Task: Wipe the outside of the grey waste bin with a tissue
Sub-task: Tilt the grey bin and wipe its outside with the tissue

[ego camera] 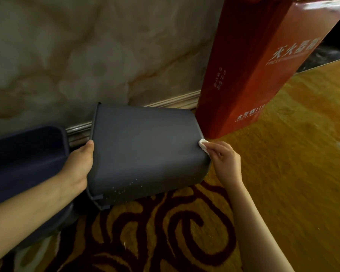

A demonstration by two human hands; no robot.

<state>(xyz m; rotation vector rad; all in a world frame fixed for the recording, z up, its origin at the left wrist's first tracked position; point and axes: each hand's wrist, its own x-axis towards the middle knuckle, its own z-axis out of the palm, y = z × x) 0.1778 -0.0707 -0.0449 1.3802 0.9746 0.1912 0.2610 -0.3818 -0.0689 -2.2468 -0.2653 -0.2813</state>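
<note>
Grey waste bin is held tipped on its side above the carpet, long axis running left to right, its rim gripped by the left hand. At its base end, a tissue is pinched by the right hand, the nearer one for wiping that end.

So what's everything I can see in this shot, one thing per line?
grey waste bin: one, dark grey, tipped on its side above the carpet, rim to the left, pale specks on its lower side
tissue: one, white, pressed on the bin's bottom edge at right
second bin: one, dark blue-grey, at left behind the forearm
fire extinguisher box: one, red with white lettering, standing against the wall at right
wall: beige marble look, with a moulded skirting
carpet: golden yellow with dark red swirls
left hand: gripping the bin's rim end
right hand: pinching the tissue
</note>
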